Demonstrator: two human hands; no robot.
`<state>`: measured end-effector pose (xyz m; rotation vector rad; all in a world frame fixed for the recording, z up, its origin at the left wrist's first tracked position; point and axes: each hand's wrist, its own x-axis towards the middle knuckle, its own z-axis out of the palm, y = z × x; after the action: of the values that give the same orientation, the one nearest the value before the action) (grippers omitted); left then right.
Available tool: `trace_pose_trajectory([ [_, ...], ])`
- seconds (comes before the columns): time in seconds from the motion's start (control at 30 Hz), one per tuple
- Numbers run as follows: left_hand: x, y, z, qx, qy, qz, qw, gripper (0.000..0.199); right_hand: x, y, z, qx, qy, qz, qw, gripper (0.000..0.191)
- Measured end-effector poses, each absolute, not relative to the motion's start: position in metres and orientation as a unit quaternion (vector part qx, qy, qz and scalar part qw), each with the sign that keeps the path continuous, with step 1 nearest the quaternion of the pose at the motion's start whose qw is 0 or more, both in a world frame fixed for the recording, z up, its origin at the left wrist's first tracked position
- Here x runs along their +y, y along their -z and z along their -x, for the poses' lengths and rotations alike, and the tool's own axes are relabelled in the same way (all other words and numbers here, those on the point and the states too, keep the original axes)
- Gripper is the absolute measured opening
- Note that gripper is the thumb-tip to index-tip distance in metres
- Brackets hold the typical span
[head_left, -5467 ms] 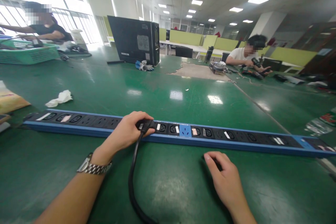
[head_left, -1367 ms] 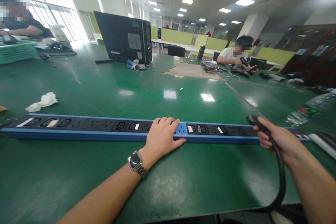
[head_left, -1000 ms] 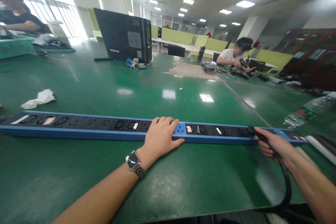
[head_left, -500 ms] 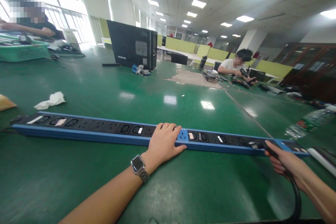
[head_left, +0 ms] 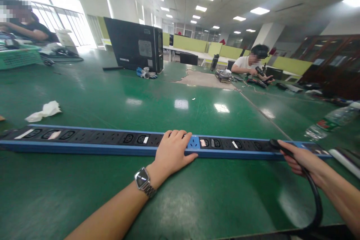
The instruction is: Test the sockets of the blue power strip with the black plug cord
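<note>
A long blue power strip point(head_left: 95, 149) with a row of black sockets lies across the table in front of me. My left hand point(head_left: 172, 149) is laid over its middle, fingers across the top and thumb along the near side, gripping it. Toward the strip's right end, my right hand point(head_left: 303, 157) pinches a black power plug point(head_left: 274, 143). The plug's head is down against a socket, its prongs out of sight; how deep it sits I cannot tell. From that hand a thick black cord point(head_left: 317, 204) loops down toward the table's near edge.
A crumpled tissue point(head_left: 46, 111) lies beyond the strip's left part. A clear bottle point(head_left: 329, 122) lies at the right. Further back are a black computer case point(head_left: 135, 47), gloves point(head_left: 146, 72) and a green basket point(head_left: 19, 58). Two people sit at the far sides.
My right hand has brought the plug down onto the strip, and its metal prongs no longer show. My left hand keeps its place on the strip. The view has shifted slightly.
</note>
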<state>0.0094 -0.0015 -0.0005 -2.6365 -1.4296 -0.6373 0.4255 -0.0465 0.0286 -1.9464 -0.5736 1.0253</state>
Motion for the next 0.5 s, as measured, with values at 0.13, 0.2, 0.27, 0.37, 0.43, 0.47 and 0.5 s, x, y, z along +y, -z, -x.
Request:
trace_pose_trajectory([
  [0.13, -0.001, 0.0, -0.01, -0.465, 0.206, 0.86, 0.039, 0.059, -0.043, -0.024, -0.432, -0.221, -0.434, 0.76, 0.431, 0.044],
  [0.2, -0.001, 0.0, -0.01, -0.465, 0.204, 0.861, 0.039, 0.058, -0.042, -0.02, -0.428, -0.24, -0.449, 0.744, 0.433, 0.043],
  [0.27, -0.001, 0.0, -0.011, -0.465, 0.204, 0.861, 0.039, 0.058, -0.042, -0.018, -0.422, -0.25, -0.454, 0.742, 0.426, 0.043],
  [0.37, -0.001, 0.0, -0.011, -0.463, 0.206, 0.861, 0.038, 0.058, -0.043, -0.02, -0.416, -0.244, -0.434, 0.759, 0.419, 0.044],
  [0.43, 0.0, 0.0, -0.01, -0.462, 0.207, 0.862, 0.035, 0.058, -0.045, -0.023, -0.417, -0.244, -0.42, 0.769, 0.416, 0.045],
  [0.47, 0.0, 0.001, -0.009, -0.462, 0.209, 0.861, 0.033, 0.058, -0.045, -0.025, -0.417, -0.248, -0.412, 0.773, 0.414, 0.044],
  [0.5, 0.0, 0.001, -0.008, -0.462, 0.212, 0.861, 0.029, 0.059, -0.045, -0.028, -0.417, -0.253, -0.402, 0.777, 0.414, 0.043],
])
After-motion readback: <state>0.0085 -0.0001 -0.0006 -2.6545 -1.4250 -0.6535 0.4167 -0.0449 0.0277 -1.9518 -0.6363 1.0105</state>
